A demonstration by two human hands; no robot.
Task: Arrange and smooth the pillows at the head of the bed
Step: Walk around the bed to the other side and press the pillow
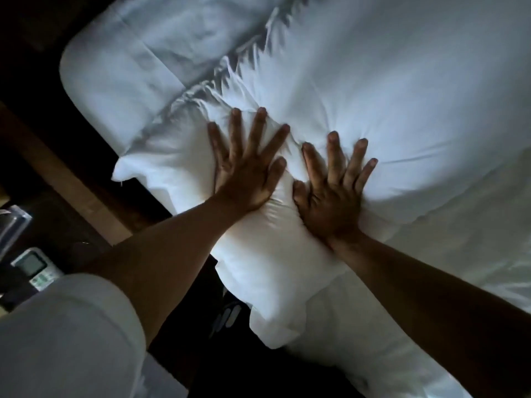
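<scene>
**Ana:** Dim room, dark wood beside the bed (459, 282), white linen everywhere. Where's the pillow (273, 254)?

**Ben:** Right under both palms, lying across the bed's corner, one end hanging past the edge. A second pillow (115, 76) sits beyond the fingertips, up and to the left, just beside the first.

**Ana:** And the hands?

**Ben:** Left hand (247, 173) and right hand (330, 193) are both flat, fingers spread and straight, pressing down. Nothing is gripped. Creases fan out ahead of the fingertips.

**Ana:** So, smoothing. How would you do it well?

**Ben:** I'd keep the palms flat and sweep outward, away from the gap between the thumbs, so the bunched cloth ahead of the left fingers gets pushed to the seam instead of piling up. Even pressure; the filling looks soft and dents under the heels. Then square it against its neighbour.

**Ana:** Anything else around?

**Ben:** A remote (37, 268) on the dark ledge, well behind the left wrist, near a pale sleeve (71, 340).
</scene>
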